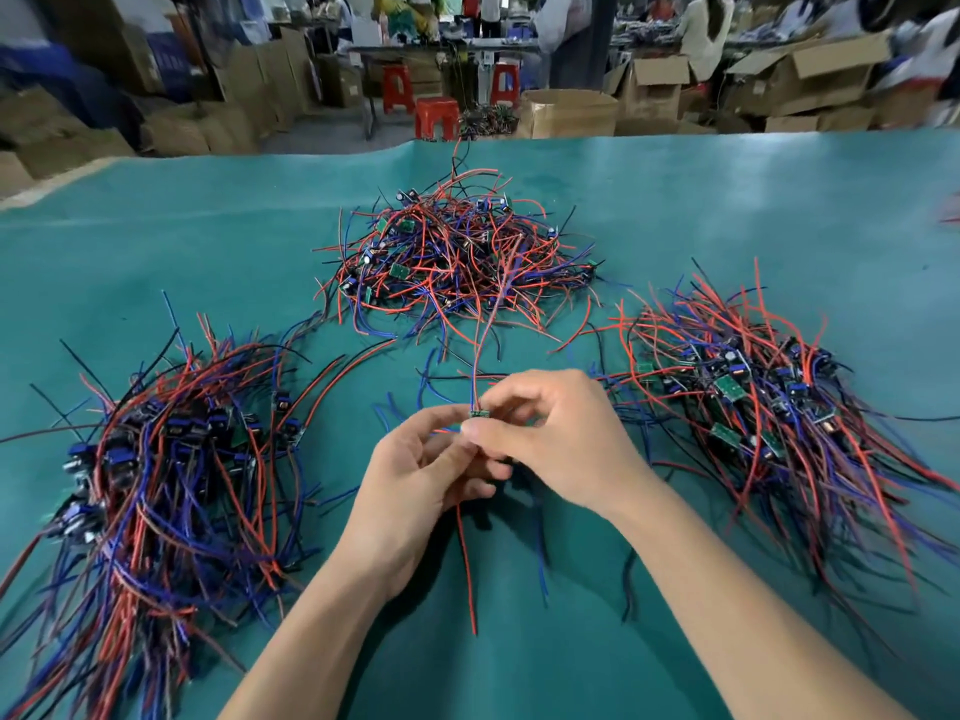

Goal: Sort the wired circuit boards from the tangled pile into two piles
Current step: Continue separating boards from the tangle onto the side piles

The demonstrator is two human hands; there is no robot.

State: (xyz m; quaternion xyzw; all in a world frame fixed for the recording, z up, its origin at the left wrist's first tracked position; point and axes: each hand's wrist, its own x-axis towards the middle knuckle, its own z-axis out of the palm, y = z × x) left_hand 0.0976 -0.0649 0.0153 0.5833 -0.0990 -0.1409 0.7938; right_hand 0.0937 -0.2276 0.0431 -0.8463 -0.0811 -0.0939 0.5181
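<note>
Both hands, left hand (415, 475), right hand (550, 439), pinching one circuit board (479, 414), bare mat (519, 667) between piles

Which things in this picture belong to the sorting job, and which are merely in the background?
Part of the job:
tangled pile
left pile
right pile
held circuit board
left hand
right hand

Background only:
red stools
cardboard boxes

Both hands' fingers (470, 431) pinching a small circuit board (479, 413), tangled pile (457, 252) beyond, sorted piles either side
</note>
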